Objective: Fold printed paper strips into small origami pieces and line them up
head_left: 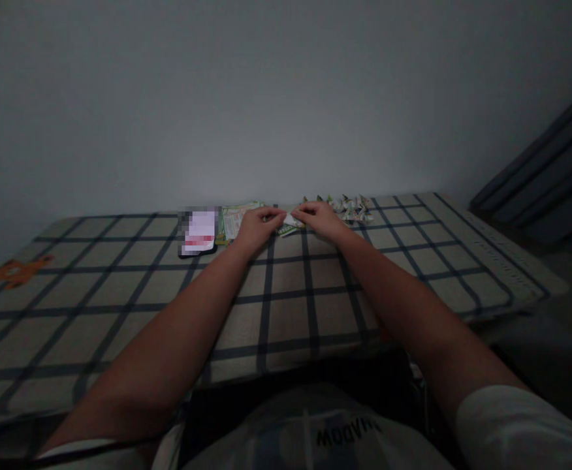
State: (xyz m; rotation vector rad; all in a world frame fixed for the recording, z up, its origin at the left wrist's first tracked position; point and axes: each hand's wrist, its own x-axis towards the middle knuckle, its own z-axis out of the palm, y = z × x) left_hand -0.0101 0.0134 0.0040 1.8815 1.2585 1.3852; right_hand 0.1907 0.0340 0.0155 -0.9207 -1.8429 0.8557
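My left hand [257, 228] and my right hand [319, 217] meet over the far middle of the table, fingertips pinched. Between them is a small folded piece of paper [291, 221], white on top with some green print, and both hands grip it. Its exact folds are too small and dim to make out. Partly behind my left hand lie printed green-and-white paper sheets [232, 222]. Just past my right hand sit several small pointed folded paper pieces [357, 207], grouped near the wall.
A phone [199, 232] with a lit, blurred screen lies left of the sheets. A checked cloth [286, 316] with an orange animal figure [16, 271] at left covers the table. Behind rises a plain wall [266, 98]; a dark curtain [550, 156] hangs at right.
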